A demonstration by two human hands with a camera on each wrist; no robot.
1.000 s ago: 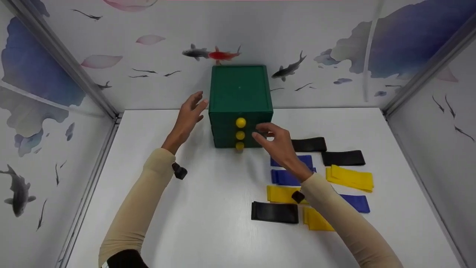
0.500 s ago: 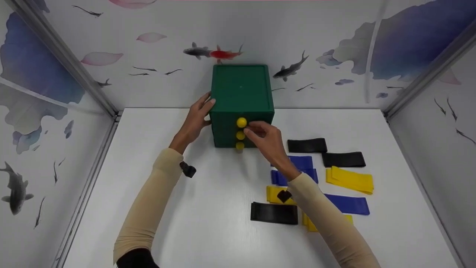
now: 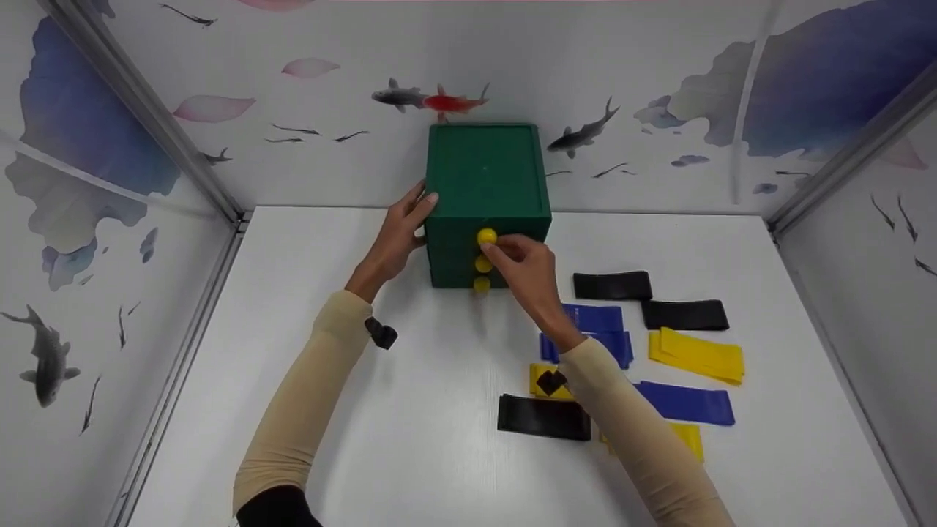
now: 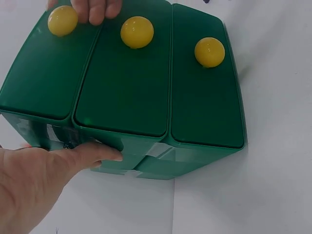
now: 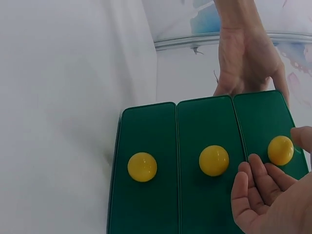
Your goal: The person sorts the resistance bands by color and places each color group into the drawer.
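A green box with three drawers [image 3: 487,172] stands against the back wall, each drawer front bearing a round yellow knob. My left hand [image 3: 395,238] rests against the box's left side, thumb by the upper edge and fingers extended along the side. At the front, my right hand [image 3: 527,274] has its thumb and index finger at the top knob [image 5: 280,150], pinching it. Its other fingers curl loosely beside the middle knob [image 5: 214,161], apart from the bottom knob [image 5: 142,166]. All the drawers look closed in the left wrist view.
Folded flat bands lie on the white table [image 3: 410,439] at the right: black bands [image 3: 543,418], blue bands [image 3: 688,402] and yellow bands [image 3: 697,355]. My right forearm crosses above some of them. Patterned walls enclose the table at the back and both sides.
My left hand has moved right onto the box's side. My right hand has moved left and taken hold of the top knob. The view has shifted slightly.
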